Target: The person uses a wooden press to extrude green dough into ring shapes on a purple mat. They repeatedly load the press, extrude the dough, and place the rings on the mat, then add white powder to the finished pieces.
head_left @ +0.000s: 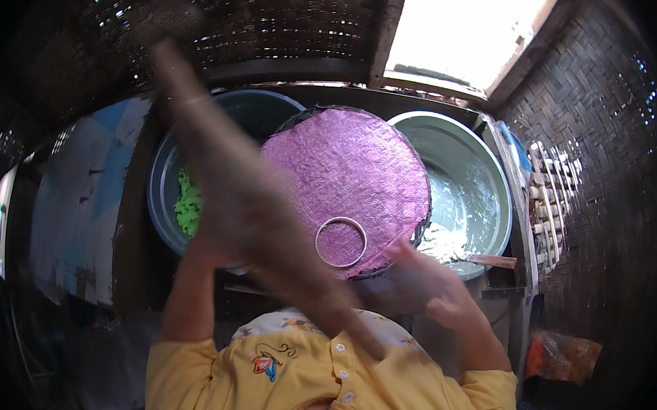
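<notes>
Left hand (213, 249) is showing left of centre, against a long, blurred brown object (239, 180) slanting from upper left to lower centre; its grip cannot be told. Right hand (448, 289) is hovering near the lower-right edge of the pink round sheet (347, 160) at centre, fingers too smeared to read. Keeping the brown object steady, clear of the pale ring (317, 240), seems wise.

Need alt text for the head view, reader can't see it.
A long, blurred brown object crosses diagonally in front of a round pink sheet with a thin ring on it. The left hand is mostly hidden; the blurred right hand is near the sheet's lower right edge. Tubs flank it: green material left, white paste right.
</notes>
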`<state>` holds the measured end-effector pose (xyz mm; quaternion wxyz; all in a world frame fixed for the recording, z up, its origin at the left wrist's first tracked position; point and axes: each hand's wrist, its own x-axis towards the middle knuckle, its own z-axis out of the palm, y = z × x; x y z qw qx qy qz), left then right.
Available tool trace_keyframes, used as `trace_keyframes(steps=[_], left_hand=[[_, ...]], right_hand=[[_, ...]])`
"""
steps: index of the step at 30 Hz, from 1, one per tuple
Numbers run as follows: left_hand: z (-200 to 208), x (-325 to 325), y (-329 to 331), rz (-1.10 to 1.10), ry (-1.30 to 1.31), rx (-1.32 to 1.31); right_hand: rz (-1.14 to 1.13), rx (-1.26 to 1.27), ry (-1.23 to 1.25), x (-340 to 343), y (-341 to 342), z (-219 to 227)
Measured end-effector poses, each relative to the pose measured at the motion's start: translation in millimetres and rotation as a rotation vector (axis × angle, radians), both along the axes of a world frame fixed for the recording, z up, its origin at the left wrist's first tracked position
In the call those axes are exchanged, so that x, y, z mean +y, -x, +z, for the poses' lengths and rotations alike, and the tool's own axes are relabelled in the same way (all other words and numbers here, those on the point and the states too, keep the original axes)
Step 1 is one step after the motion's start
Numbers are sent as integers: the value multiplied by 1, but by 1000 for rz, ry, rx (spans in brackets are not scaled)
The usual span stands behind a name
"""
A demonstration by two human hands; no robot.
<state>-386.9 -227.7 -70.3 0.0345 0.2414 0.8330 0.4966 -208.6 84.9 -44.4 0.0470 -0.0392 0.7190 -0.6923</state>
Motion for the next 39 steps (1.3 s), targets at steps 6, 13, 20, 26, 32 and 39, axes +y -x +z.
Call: trace_keyframes(steps=[6,13,20,26,32,39], left_hand=[[22,93,13,-555,-15,470],[89,126,53,-1492,-1498,-739],[56,146,66,-1123,-1386,-655],[-15,160,87,-868,-1678,-1140],[-43,152,84,-746,-1776,-1100],[-39,124,102,-723,-1751,-963]], right_hand=[[396,-376,317,-7,28,3],[592,-583,651,12,3,-2],[404,-612,394,35,9,21],[261,-773,368,44,28,29],[270,-844,261,43,39,29],[56,-754,233,16,46,19]])
